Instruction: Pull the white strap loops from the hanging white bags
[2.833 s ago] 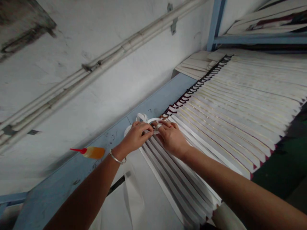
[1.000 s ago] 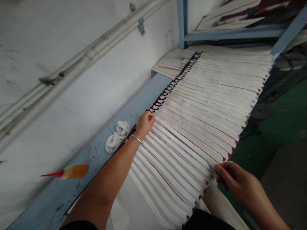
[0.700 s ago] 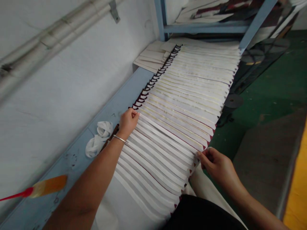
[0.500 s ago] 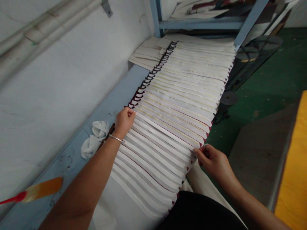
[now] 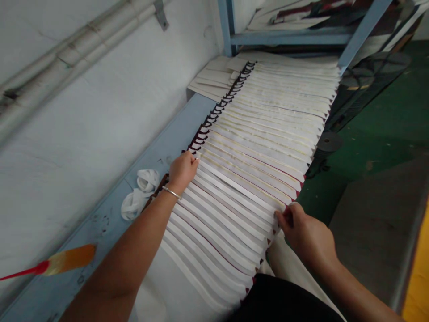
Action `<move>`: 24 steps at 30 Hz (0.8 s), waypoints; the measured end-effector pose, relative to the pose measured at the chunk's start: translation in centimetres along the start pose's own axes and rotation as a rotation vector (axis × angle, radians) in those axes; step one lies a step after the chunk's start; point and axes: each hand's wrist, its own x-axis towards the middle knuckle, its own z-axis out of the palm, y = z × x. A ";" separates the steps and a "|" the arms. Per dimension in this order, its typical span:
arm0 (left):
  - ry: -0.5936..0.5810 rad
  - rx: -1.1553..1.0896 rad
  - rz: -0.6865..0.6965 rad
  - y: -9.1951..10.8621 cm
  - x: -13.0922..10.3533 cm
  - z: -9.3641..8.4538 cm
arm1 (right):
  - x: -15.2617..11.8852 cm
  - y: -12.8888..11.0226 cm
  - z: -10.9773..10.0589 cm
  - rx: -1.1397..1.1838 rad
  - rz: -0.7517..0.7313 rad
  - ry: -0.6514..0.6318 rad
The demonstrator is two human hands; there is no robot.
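A long fan of overlapped white paper sheets with dark red edges lies along a blue bench. My left hand, with a metal bangle on the wrist, pinches the far end of a white tape strip laid across one sheet. My right hand pinches the near end of the same strip at the fan's right edge. The strip runs taut between both hands.
Coils of loose white tape lie on the bench left of my left wrist. An orange glue bottle with a red nozzle lies at the lower left. A white wall with pipes is close on the left; blue shelving and green floor on the right.
From both working together at the fan's left edge, my hands drew apart; the right one went to the right edge with the strip. In the last second both barely moved; the view shifted.
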 end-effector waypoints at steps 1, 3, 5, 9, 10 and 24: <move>-0.022 0.062 -0.002 0.3 0.0 -0.3 | 0.1 -0.1 -0.2 -0.110 -0.131 0.040; -0.063 0.150 -0.019 0.9 0.1 -0.9 | 0.6 -0.5 -0.9 -0.240 -0.433 0.097; -0.092 0.193 -0.027 1.3 0.3 -1.3 | 1.2 -1.3 -1.8 -0.294 -0.625 0.105; -0.064 0.199 -0.023 1.5 0.0 -1.6 | 2.8 -5.0 -3.1 -0.316 -0.640 0.070; -0.025 0.189 0.011 1.5 -0.4 -1.6 | 3.1 -6.2 -3.1 -0.290 -0.648 0.063; 0.040 -0.005 0.589 -0.5 -4.8 1.3 | 5.1 -11.9 1.5 -0.101 -0.698 0.012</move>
